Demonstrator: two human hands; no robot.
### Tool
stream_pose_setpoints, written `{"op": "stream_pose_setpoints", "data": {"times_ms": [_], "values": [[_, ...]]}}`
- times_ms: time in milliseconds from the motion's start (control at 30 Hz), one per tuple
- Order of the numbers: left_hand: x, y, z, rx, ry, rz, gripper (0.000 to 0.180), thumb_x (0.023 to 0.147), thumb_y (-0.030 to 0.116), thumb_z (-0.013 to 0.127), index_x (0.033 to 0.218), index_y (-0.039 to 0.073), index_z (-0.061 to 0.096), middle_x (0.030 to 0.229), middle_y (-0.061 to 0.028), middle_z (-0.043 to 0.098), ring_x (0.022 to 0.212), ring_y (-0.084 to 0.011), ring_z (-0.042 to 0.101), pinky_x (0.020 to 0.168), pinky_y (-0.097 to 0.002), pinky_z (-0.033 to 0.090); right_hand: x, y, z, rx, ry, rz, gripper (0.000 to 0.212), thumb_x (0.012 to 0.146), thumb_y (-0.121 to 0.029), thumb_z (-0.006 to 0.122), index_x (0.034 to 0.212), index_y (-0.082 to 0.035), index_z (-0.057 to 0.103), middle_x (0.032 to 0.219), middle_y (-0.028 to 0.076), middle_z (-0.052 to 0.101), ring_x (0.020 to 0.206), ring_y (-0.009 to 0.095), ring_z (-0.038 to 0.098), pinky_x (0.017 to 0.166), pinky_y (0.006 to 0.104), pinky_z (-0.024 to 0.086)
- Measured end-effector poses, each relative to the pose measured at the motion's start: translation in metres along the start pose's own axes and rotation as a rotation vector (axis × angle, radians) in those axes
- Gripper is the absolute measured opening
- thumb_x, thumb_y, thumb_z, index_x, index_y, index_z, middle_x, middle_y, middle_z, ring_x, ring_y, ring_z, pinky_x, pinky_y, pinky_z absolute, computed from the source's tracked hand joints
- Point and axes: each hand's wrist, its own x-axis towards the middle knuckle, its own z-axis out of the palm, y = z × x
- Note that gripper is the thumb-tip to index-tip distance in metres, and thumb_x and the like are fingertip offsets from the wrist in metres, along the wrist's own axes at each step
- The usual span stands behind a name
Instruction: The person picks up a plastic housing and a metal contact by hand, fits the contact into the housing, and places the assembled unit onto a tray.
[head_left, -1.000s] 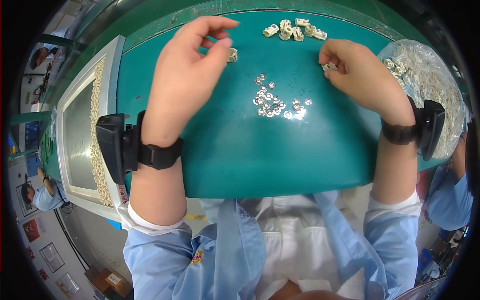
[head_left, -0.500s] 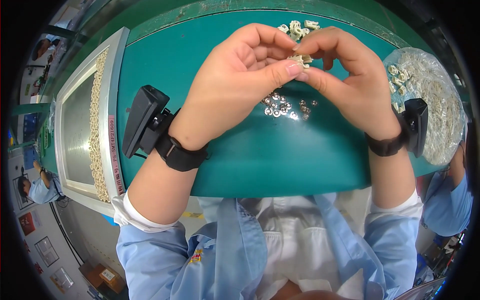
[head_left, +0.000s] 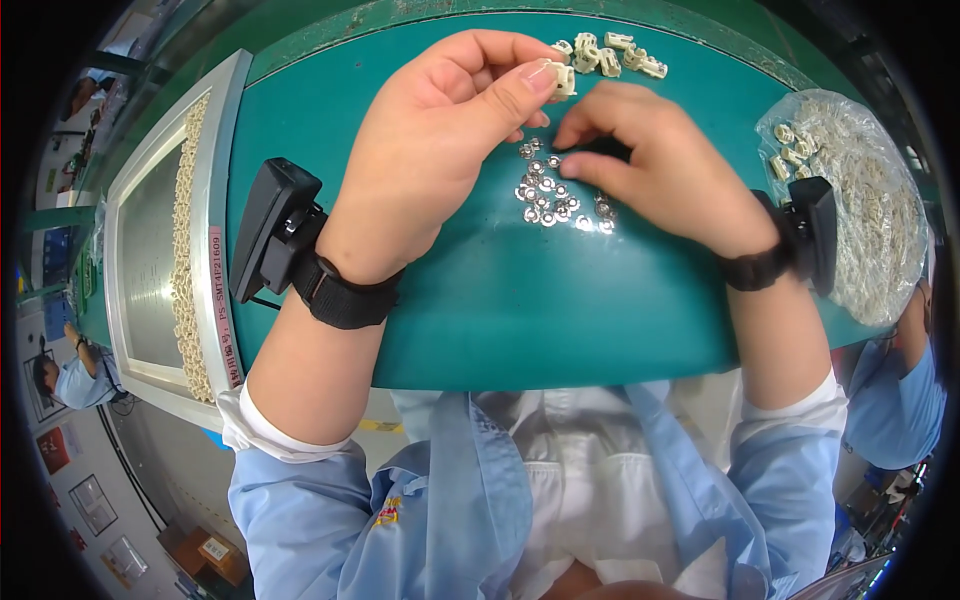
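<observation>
Between the thumb and index finger of my left hand (head_left: 430,140) is a small cream plastic housing (head_left: 564,82), held up over the far part of the green table. My right hand (head_left: 655,165) is lower and to the right, thumb and index finger apart, their tips beside a loose pile of small round metal pieces (head_left: 545,190). One metal piece (head_left: 554,161) lies right at those fingertips, and no grip on it shows. Beyond my hands, several more cream housings (head_left: 609,62) sit in a group near the table's far edge.
A metal-framed tray (head_left: 222,180) with a row of cream parts stands at the left. A clear plastic bag (head_left: 865,210) full of cream parts lies at the right. The green table (head_left: 560,320) curves along its front edge. Other people in blue sleeves (head_left: 895,415) are at both sides.
My hands were together at the cream housing. The left has drawn it left and slightly away; my right hand has let go and come down to the metal pieces.
</observation>
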Motion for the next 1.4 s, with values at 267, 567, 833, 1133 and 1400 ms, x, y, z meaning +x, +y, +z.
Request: {"op": "stream_pose_setpoints", "data": {"times_ms": [267,567,833,1133,1400], "values": [[-0.001,-0.001,0.0,-0.025,-0.015,-0.018,0.02,0.088,0.014,0.06,0.101,0.0,0.058,0.088,-0.0003,0.061,0.078,-0.0054,0.054,0.07,-0.0192,0.043,0.0,-0.005,0.005,-0.131,-0.1,-0.049,0.011,0.074,-0.007,0.065,0.081,-0.003,0.058,0.079,0.009,0.055,0.082,0.027,0.053,0.073,0.0357,0.044],[-0.001,-0.001,-0.001,0.011,-0.022,-0.035,0.021,0.088,0.017,0.06,0.102,0.001,0.058,0.088,-0.0003,0.062,0.078,-0.0062,0.055,0.07,-0.019,0.043,0.001,-0.01,-0.004,0.232,-0.074,0.226,0.011,0.075,-0.007,0.064,0.081,-0.002,0.057,0.075,0.01,0.056,0.079,0.026,0.055,0.07,0.0351,0.045],[-0.003,0.005,0.002,-0.018,-0.033,-0.041,0.023,0.089,0.018,0.059,0.104,0.001,0.056,0.091,-0.0025,0.063,0.079,-0.0077,0.057,0.071,-0.0207,0.044,0.0,-0.008,-0.021,0.668,-0.018,0.357,0.015,0.087,-0.008,0.058,0.099,0.0,0.059,0.089,0.002,0.06,0.081,0.007,0.054,0.069,0.0208,0.044],[-0.004,0.004,0.001,0.007,-0.114,-0.079,0.023,0.091,0.015,0.055,0.109,0.001,0.052,0.097,-0.0049,0.061,0.085,-0.0108,0.057,0.077,-0.022,0.044,0.0,-0.016,-0.023,0.631,0.077,0.347,0.016,0.085,-0.012,0.061,0.096,-0.001,0.061,0.087,0.001,0.061,0.076,0.007,0.054,0.068,0.0199,0.043],[-0.004,0.0,0.005,0.021,-0.119,-0.095,0.021,0.091,0.014,0.056,0.107,0.0,0.053,0.095,-0.0058,0.061,0.084,-0.0116,0.058,0.078,-0.0227,0.046,-0.001,-0.018,-0.021,0.655,0.044,0.391,0.014,0.084,-0.013,0.062,0.093,-0.003,0.059,0.086,-0.002,0.059,0.076,0.004,0.052,0.067,0.018,0.041]]}}
